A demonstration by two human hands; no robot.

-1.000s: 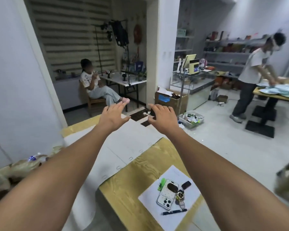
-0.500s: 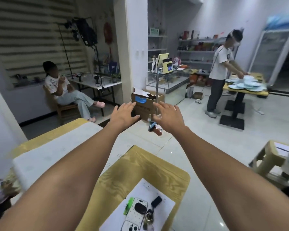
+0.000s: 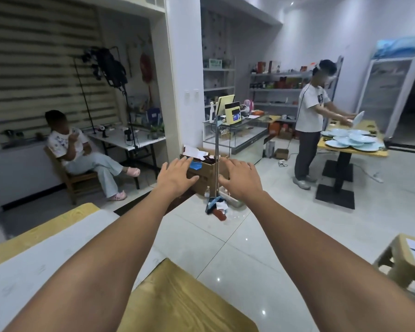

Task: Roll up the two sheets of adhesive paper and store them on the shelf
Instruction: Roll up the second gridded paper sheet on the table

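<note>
Extending forward from the bottom edge, both bare arms are held out over the tiled floor. The left hand (image 3: 175, 179) is seen at about eleven o'clock of the view's centre, palm down, fingers straight and spread; nothing is held in it. The right hand (image 3: 241, 178) is held just beside it at about one o'clock, likewise flat, with its fingers apart and nothing gripped.

A white sheet of adhesive paper (image 3: 46, 262) is laid flat and unrolled across the wood-grain table (image 3: 185, 300) at about eight o'clock, well apart from both hands and partly hidden by the left forearm. Whether a second sheet lies with it cannot be told.

A shelf (image 3: 280, 89) stocked with boxes and jars is placed against the far wall at about one o'clock. A cardboard box (image 3: 206, 173) is seen on the floor behind the hands. A seated person (image 3: 74, 149) is found on a wooden chair at about ten o'clock, and a standing person (image 3: 309, 121) at about two o'clock, bent over a yellow table (image 3: 352, 149) covered with pale blue plates. A low stool (image 3: 403, 259) is set at four o'clock.
</note>
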